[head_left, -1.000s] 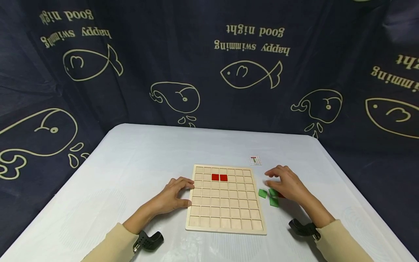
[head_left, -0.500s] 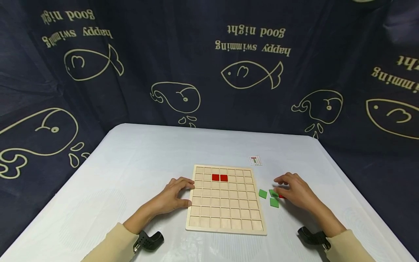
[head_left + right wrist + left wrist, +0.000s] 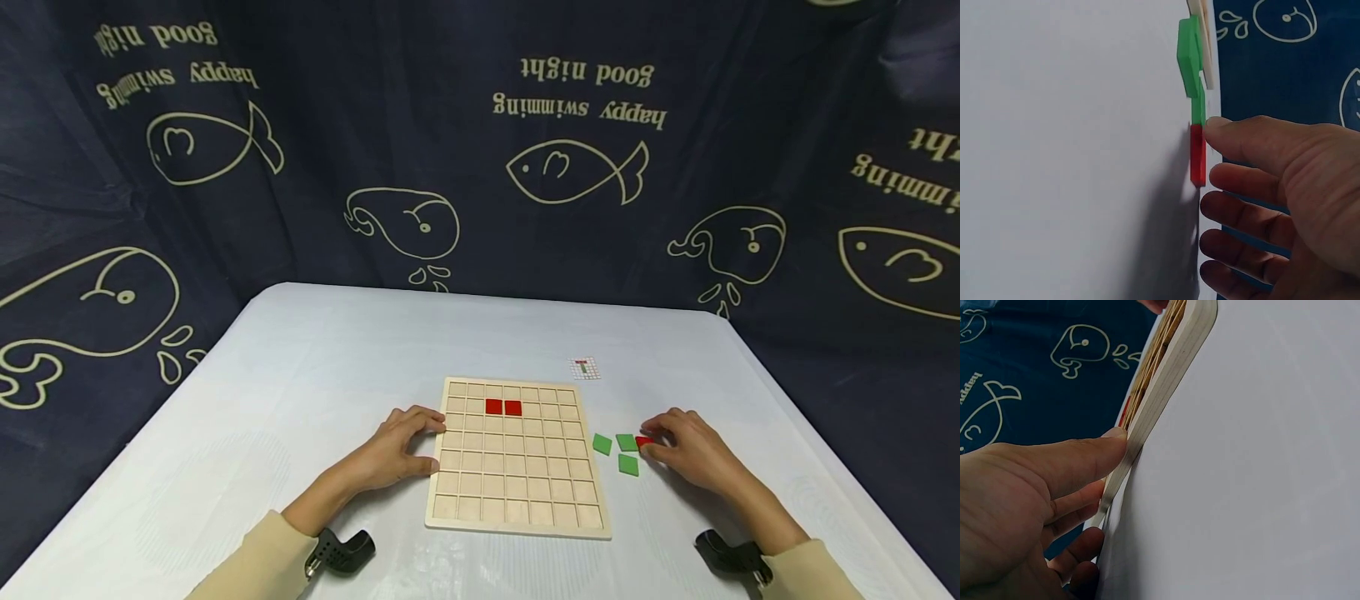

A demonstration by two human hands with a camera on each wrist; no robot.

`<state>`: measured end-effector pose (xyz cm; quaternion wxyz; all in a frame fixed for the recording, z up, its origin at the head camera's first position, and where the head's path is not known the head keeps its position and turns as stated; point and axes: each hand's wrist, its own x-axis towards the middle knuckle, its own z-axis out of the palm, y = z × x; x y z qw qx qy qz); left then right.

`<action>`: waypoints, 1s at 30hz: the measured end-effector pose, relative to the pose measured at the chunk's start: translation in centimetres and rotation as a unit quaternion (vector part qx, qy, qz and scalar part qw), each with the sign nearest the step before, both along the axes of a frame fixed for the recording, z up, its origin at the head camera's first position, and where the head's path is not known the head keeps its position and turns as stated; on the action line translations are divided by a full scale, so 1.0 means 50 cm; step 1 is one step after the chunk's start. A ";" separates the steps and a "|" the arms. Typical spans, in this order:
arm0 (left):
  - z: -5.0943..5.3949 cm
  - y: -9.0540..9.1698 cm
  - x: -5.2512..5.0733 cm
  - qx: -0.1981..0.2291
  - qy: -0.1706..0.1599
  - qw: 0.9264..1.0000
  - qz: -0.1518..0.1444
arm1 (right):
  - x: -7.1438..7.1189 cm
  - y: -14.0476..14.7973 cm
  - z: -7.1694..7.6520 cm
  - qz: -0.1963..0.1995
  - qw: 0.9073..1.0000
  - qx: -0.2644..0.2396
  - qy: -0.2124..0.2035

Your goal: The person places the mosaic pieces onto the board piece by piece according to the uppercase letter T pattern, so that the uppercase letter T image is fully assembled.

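A wooden grid board (image 3: 517, 534) lies on the white table, with two red square tiles (image 3: 493, 407) side by side in its second row from the far edge. My left hand (image 3: 393, 450) rests its thumb and fingertips against the board's left edge. Right of the board, my right hand (image 3: 690, 450) is over a loose red tile (image 3: 643, 442), thumb and fingers around its visible part. In the right wrist view, the thumb tip is at the red tile (image 3: 1197, 156) and the other fingers are loosely bent. The palm side hides part of that tile in the head view.
Several green tiles (image 3: 627, 465) lie between the board and my right hand; one is close against the loose red tile. A small pattern card (image 3: 585, 367) with a red and green T lies beyond the board's far right corner. A dark printed cloth (image 3: 480, 250) hangs behind the table.
My right hand has moved right and toward me, past the green tiles to the loose red tile. My left hand and the board have stayed put.
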<state>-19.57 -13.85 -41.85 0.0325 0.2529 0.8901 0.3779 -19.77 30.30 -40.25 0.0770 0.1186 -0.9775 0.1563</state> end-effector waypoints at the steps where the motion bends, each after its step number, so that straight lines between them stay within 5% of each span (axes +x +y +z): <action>1: 0.000 0.000 0.000 0.000 -0.001 1.000 0.000 | 0.001 0.002 -0.001 0.000 1.000 0.000 -0.003; 30: -0.002 -0.002 -0.002 0.003 0.006 1.000 -0.007 | 0.005 0.021 -0.010 0.008 1.000 0.004 -0.022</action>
